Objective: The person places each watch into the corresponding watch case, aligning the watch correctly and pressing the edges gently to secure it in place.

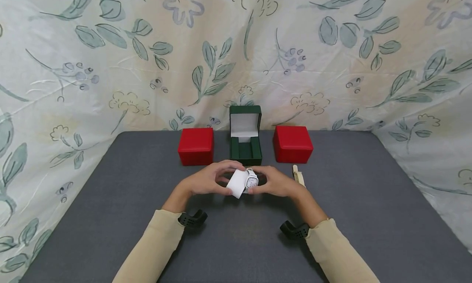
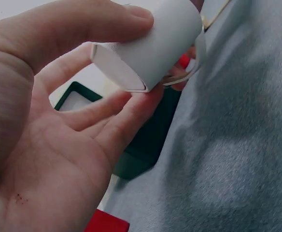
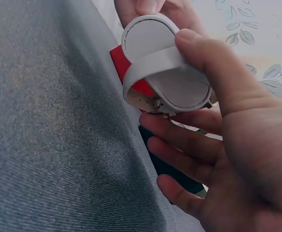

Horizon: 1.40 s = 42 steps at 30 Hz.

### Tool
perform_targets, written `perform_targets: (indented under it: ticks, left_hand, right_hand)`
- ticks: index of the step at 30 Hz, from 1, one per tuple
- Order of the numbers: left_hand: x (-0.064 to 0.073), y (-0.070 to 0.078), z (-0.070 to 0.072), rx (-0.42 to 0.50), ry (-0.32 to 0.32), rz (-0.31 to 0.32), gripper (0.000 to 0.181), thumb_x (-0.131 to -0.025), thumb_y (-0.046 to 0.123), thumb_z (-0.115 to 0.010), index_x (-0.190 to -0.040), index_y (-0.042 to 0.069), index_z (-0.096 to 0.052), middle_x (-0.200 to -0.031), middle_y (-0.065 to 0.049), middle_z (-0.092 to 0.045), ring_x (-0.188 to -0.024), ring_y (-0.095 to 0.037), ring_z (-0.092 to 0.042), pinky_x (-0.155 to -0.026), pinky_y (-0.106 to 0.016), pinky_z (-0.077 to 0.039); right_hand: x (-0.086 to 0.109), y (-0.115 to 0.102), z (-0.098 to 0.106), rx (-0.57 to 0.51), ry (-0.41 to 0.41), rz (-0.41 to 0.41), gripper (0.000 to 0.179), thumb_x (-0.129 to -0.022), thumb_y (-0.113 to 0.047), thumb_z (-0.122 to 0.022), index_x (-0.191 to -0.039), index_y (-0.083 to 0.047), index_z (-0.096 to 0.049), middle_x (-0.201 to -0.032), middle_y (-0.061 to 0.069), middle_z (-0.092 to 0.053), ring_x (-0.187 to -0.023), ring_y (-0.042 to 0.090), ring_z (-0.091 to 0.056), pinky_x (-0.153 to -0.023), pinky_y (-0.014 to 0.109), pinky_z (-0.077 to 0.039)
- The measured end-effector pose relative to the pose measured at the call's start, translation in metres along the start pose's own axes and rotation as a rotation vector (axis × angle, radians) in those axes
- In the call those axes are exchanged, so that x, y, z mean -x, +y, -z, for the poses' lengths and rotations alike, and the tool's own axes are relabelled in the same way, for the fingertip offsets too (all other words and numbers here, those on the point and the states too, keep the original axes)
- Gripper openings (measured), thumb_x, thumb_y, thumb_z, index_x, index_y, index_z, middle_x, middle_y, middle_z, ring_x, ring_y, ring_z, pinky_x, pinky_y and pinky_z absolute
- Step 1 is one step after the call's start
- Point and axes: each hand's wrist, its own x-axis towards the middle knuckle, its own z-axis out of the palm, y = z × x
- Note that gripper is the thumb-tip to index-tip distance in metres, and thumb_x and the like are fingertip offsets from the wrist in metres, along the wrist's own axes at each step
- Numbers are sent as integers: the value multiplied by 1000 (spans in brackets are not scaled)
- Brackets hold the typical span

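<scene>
My left hand [image 1: 206, 179] grips a white watch cushion [image 1: 237, 182], thumb on its near side and fingers beyond it. In the left wrist view the thumb lies along the cushion's smooth rounded face [image 2: 167, 43]. A white wristwatch [image 1: 252, 181] with a squarish face is at the cushion's right end. My right hand [image 1: 274, 182] pinches it, and in the right wrist view the thumb presses the white strap [image 3: 153, 65], which loops out from the cushion's end. How far the strap goes round the cushion is hidden.
Behind the hands stands a green watch box [image 1: 246, 161] with its lid raised. Closed red boxes flank it, one left [image 1: 196, 148] and one right [image 1: 293, 145]. A cream-strapped watch [image 1: 299, 176] lies beyond my right wrist, partly hidden. A floral cloth [image 1: 166, 82] hangs behind the grey tabletop [image 1: 236, 250].
</scene>
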Motion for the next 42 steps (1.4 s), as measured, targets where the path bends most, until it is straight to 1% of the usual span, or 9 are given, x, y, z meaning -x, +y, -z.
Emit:
perform_targets:
  ticks: [7,11,15,22,28,31,35,39,42]
  left_hand:
    - [-3,-1,-4,40,75,-33,65,-78,1,-74,-135,15,-46,-138,-6,-46,-123,-29,-49,-92,-36,-55]
    - [-6,-2,-7,40,175,-41,65,-77,1,-75,-133,16,-45,-136,-5,-47,-119,-28,-51,-88,-35,-57]
    - [-8,0,-10,45,303,2,64,-77,6,-77,-130,17,-44,-135,-5,-49,-120,-27,-53,-91,-35,-56]
    - [-10,4,-14,109,520,75,57,-80,6,-74,-129,14,-45,-138,-10,-49,-125,-32,-55,-94,-42,-53]
    - [-12,8,-18,113,622,82,59,-80,7,-75,-130,14,-46,-137,-9,-49,-121,-31,-57,-93,-40,-54]
    - [-13,9,-20,103,650,54,60,-79,6,-76,-130,14,-45,-136,-9,-49,-119,-30,-59,-93,-39,-54]
    - [-14,8,-24,52,683,24,64,-78,7,-78,-131,14,-43,-136,-9,-50,-117,-30,-60,-93,-39,-54]
    - [-17,2,-27,-1,710,47,69,-78,10,-79,-134,16,-40,-137,-7,-50,-117,-27,-61,-93,-38,-54]
    - [-17,-1,-27,23,684,53,70,-78,9,-79,-135,16,-39,-139,-7,-48,-118,-28,-60,-94,-39,-53]
  right_hand:
    - [-2,0,1,-35,74,-5,50,-87,-26,-71,-133,-11,-56,-107,4,-67,-96,21,-59,-84,35,-53]
    - [-5,-3,-2,-129,168,-50,51,-90,-26,-68,-134,-10,-50,-119,10,-65,-102,22,-61,-89,34,-52]
    - [-7,-5,-5,-223,251,-71,39,-92,-22,-66,-123,-6,-48,-119,15,-66,-99,26,-64,-90,36,-53]
    - [-7,-5,-7,-246,231,28,15,-97,-14,-57,-109,-5,-59,-108,14,-61,-103,39,-58,-93,48,-53]
    - [-7,-8,-7,-323,204,68,11,-97,-11,-55,-105,-2,-55,-110,15,-58,-108,42,-56,-94,38,-54]
    - [-6,-12,-7,-353,202,77,10,-97,-9,-54,-102,0,-53,-111,16,-57,-110,45,-54,-95,42,-54]
    - [-6,-15,-9,-274,257,81,8,-96,-10,-56,-95,-2,-54,-113,16,-61,-107,45,-56,-91,49,-54]
    - [-7,-16,-12,-64,365,35,9,-93,-19,-64,-88,-11,-60,-116,10,-69,-108,31,-64,-80,37,-56]
    - [-8,-13,-12,-20,411,-2,8,-88,-21,-70,-90,-14,-65,-120,9,-69,-110,26,-65,-83,33,-57]
